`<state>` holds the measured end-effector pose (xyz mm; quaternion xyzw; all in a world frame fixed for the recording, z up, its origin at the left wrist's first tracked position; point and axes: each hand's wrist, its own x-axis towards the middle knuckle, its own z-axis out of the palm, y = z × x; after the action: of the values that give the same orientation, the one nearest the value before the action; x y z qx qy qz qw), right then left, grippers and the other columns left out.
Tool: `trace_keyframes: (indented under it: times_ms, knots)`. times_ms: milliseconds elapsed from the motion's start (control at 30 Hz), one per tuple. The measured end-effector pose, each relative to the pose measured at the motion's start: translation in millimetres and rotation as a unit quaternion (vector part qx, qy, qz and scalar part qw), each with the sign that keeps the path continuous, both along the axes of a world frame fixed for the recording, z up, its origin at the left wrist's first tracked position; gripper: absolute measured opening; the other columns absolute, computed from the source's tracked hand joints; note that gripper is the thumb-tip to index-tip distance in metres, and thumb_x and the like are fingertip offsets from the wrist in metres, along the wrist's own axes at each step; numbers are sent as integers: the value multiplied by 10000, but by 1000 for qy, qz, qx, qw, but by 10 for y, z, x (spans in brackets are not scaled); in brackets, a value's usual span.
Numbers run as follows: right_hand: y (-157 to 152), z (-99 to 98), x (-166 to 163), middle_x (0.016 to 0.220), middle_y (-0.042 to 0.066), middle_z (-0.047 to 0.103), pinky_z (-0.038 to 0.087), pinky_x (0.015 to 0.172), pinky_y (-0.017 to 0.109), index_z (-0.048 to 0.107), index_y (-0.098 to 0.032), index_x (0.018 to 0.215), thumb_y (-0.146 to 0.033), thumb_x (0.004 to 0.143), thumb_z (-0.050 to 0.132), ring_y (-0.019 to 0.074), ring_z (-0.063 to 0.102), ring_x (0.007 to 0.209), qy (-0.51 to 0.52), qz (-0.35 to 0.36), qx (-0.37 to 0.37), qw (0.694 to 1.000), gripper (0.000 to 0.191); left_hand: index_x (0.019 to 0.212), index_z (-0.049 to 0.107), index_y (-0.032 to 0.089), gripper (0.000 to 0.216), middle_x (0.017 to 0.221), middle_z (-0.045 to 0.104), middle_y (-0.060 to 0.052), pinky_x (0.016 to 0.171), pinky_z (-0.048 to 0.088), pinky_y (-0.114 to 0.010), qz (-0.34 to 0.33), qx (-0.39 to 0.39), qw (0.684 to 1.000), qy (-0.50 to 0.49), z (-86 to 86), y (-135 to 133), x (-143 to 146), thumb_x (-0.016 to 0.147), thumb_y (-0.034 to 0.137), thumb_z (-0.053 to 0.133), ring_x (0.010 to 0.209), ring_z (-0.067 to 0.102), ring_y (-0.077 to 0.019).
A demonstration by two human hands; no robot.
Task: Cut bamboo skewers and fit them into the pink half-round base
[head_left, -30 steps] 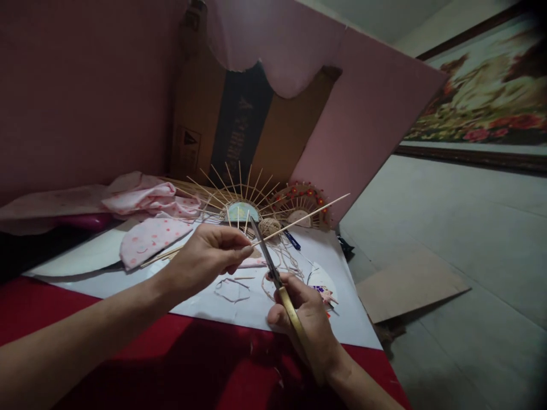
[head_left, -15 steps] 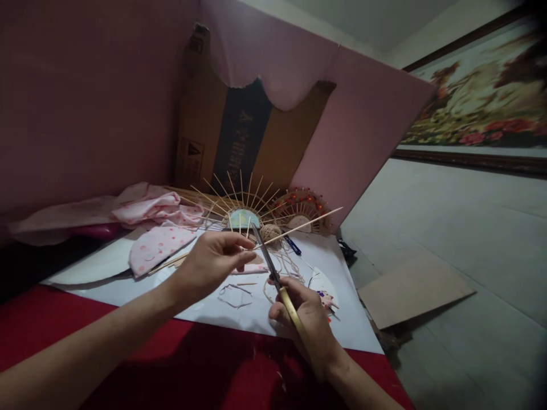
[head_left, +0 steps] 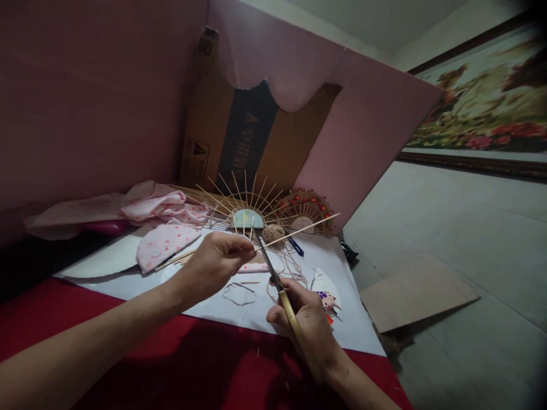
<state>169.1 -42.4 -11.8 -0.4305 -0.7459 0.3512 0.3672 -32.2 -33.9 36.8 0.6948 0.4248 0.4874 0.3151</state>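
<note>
Between its thumb and fingers, my left hand (head_left: 220,259) pinches one end of a thin wooden stick (head_left: 305,229), which slants up to the right. My right hand (head_left: 307,316) is closed around the handles of a pair of scissors (head_left: 273,270). The scissors' blades cross the stick just beside my left fingertips; whether they bite into it I cannot tell. Behind the hands stands a half-round piece with sticks fanning out (head_left: 248,218). A ball of twine (head_left: 273,232) lies to its right.
A second fan-shaped piece with red beads (head_left: 314,202) leans at the back right. Pink dotted fabric (head_left: 164,205) and a dotted half-round piece (head_left: 164,246) lie left. A blue cutter (head_left: 296,246) rests on the white sheet (head_left: 359,322). A cardboard box (head_left: 294,131) stands behind.
The view has shifted slightly, so the scene sits a little further right. The stick's far end has dipped slightly. Both hands keep their grips, with the scissors still across the stick.
</note>
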Motion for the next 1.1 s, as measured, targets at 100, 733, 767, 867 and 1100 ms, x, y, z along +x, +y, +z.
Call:
trace_keyframes:
  times_ms: [100,733,767,867,1100]
  knots:
    - [-4,4,1,578,-57,390,326,464,215,586,-174,859,-394,697,691,99,362,527,2,8,-1,1000,292,588,587,151,199,448,389,54,363,185,-200,-36,-114,991,-60,60,13,-18,746,272,585,402,281,-53]
    - [63,0,36,594,-57,388,308,520,225,562,-169,744,-272,713,688,97,353,558,-3,-7,9,1000,166,719,654,155,160,658,644,-39,573,392,-256,112,120,980,110,-129,94,22,800,251,555,603,544,-128]
    - [63,0,34,594,-57,387,311,519,224,563,-169,746,-269,711,690,97,358,556,-2,-6,4,1000,165,731,654,155,183,670,648,-44,598,392,-268,134,166,964,158,-158,93,24,825,237,520,620,550,-136]
    - [52,9,16,596,-58,384,318,519,222,565,-171,757,-265,700,698,97,360,555,-3,-5,-1,1000,173,731,633,150,237,639,613,-37,586,363,-274,161,216,931,245,-208,90,14,864,203,445,590,516,-131]
    - [39,31,-7,561,-70,389,312,508,215,571,-169,770,-277,664,734,94,335,545,-4,0,1,1000,222,554,515,151,251,492,386,45,459,265,-215,41,37,998,28,-96,76,0,799,202,507,487,336,-74]
